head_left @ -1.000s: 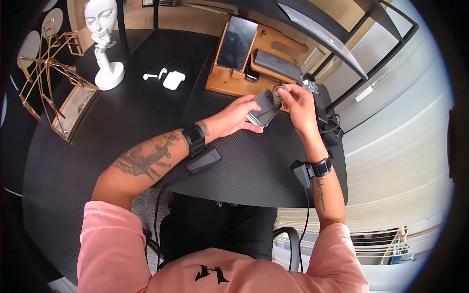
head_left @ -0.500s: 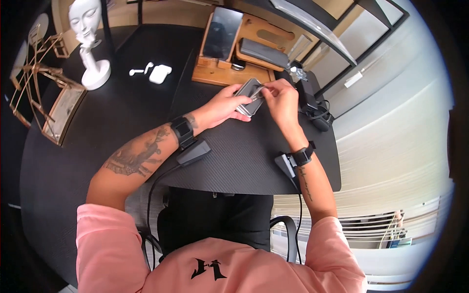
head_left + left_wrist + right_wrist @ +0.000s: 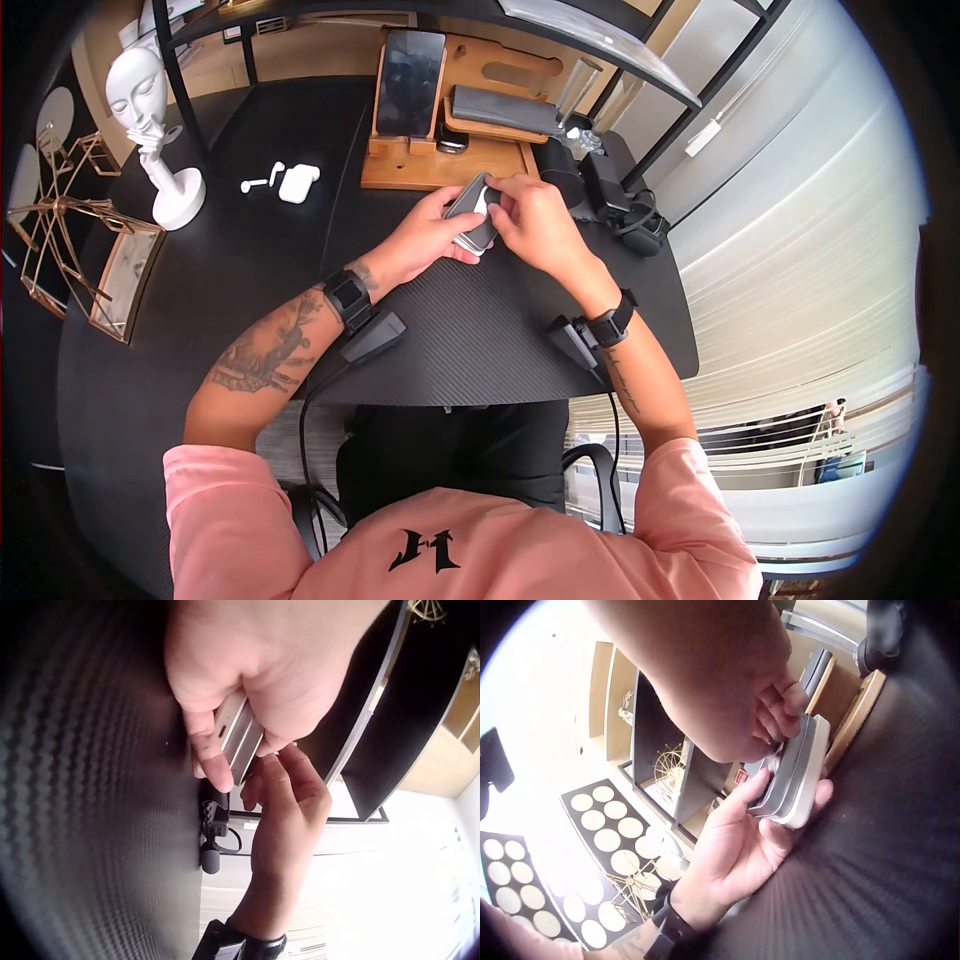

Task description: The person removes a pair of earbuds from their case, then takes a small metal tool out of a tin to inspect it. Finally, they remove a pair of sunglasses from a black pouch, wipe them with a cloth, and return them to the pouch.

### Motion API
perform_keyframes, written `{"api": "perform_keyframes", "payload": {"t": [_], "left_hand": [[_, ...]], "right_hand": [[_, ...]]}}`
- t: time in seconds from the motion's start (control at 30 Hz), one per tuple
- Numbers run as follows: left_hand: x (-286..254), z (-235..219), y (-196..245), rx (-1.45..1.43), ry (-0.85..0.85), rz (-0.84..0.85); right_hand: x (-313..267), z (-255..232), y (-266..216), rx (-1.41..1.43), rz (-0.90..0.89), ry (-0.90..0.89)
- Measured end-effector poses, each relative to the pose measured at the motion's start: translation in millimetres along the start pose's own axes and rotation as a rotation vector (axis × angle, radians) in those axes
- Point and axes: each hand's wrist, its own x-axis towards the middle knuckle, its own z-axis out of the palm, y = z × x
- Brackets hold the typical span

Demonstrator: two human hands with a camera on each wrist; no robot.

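From where I stand, a black worktop fills the room's middle, and a person in a pink shirt sits at it, both arms reaching in from the sides and meeting at the far part. The left forearm slants up and to the right; the right forearm leans in from the other side, its hand arched over with the back turned up. Each wrist wears a black strap.

Just beyond the hands is a wooden stand with a dark phone propped on it. Off to the left are a gold wire wheel and a white figure.

The left hand grips a layered grey-and-white slab, thumb laid over its grey face and fingers wrapped around the lower side. The slab is tilted between the two hands, in front of the stand. The right hand has its fingers curled in, thumb and forefinger pinching a pale piece on that face, too small to make out. A white earbud case lies left of the stand, two loose earbuds beside it.
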Motion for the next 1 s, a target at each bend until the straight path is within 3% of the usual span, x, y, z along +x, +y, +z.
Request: {"api": "perform_keyframes", "payload": {"t": [0.23, 0.37, 0.5, 0.57, 0.7, 0.83, 1.0], "left_hand": [[3, -2, -7, -0.009, 0.020, 0.091], [2, -4, -4, -0.042, 0.035, 0.066], [-9, -16, 12, 0.057, 0.123, 0.036], [-17, -26, 25, 0.239, 0.133, -0.040], [-53, -48, 64, 0.511, 0.202, -0.124], [-110, -74, 88, 0.728, 0.419, -0.121], [-171, -116, 91, 0.739, 0.784, -0.171]], "right_hand": [[-1, 4, 6, 0.004, 0.003, 0.033], [-3, 12, 19, 0.324, 0.121, 0.186], [-6, 12, 36, 0.419, 0.179, 0.178], [-12, 18, 57, 0.490, 0.245, 0.154], [-17, 15, 49, 0.589, 0.336, 0.082], [-19, 14, 41, 0.512, 0.294, 0.088], [-21, 18, 39, 0.517, 0.299, 0.068]]}}
